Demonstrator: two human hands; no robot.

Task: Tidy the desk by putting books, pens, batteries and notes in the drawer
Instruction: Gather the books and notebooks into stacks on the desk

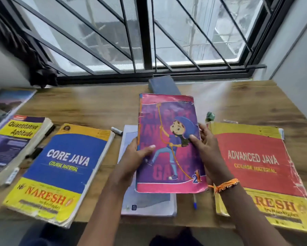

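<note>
Left hand (pixel 135 153) & right hand (pixel 205 144) each clamp a side edge of the thin pink-and-purple cartoon-cover book (pixel 168 142), thumbs on top, lifting it off the white notebook (pixel 147 201) over the wooden desk (pixel 88 105), prob. for balanced carry to the drawer, which isn't in view.

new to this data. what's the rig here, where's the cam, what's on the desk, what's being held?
No robot: a person works bare-handed, filmed by one wide-angle camera on their head, looking down at a wooden desk under a window. The left hand and right hand each grip a side of a pink book, raised above a white notebook. On the desk lie a Core Java book, an Advanced Java book, a Quantitative Aptitude book, a blue pen and a battery. No drawer is visible.
</note>
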